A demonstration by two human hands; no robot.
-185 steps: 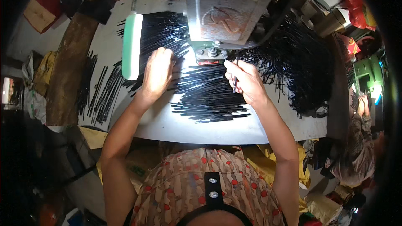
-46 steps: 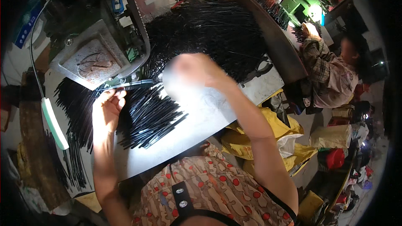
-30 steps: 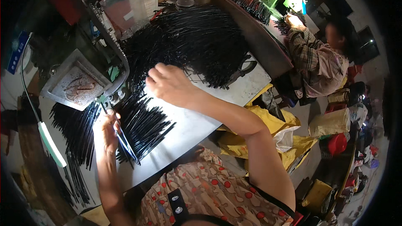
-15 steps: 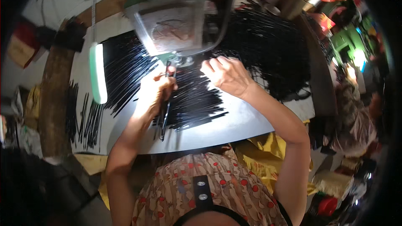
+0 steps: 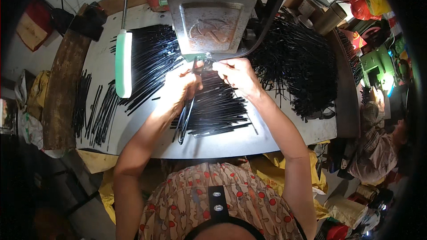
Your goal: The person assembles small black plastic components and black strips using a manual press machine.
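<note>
The left hand (image 5: pixel 183 82) grasps thin black strips (image 5: pixel 188 111), their lower ends toward the worktop's (image 5: pixel 231 144) near edge. Just beside, under the machine head (image 5: pixel 213 24), the right hand (image 5: pixel 236 75) curls; whether its grip holds anything, I cannot tell.

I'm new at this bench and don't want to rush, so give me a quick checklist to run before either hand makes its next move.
1. Left hand holds its long dark pieces: ok, they hang from the grip toward the table's near edge.
2. Right hand grip: cannot tell; the fingertips are drawn together, but what lies between them is unclear.
3. Fingers well away from the machine head: not ok, both hands' fingertips are close to its lower end.
4. Lamp lit: ok, its white face glows.
5. Area below the hands free of loose strips: not ok, a pile lies there.
6. Co-worker clear of both hands: ok, off to the right.
</note>
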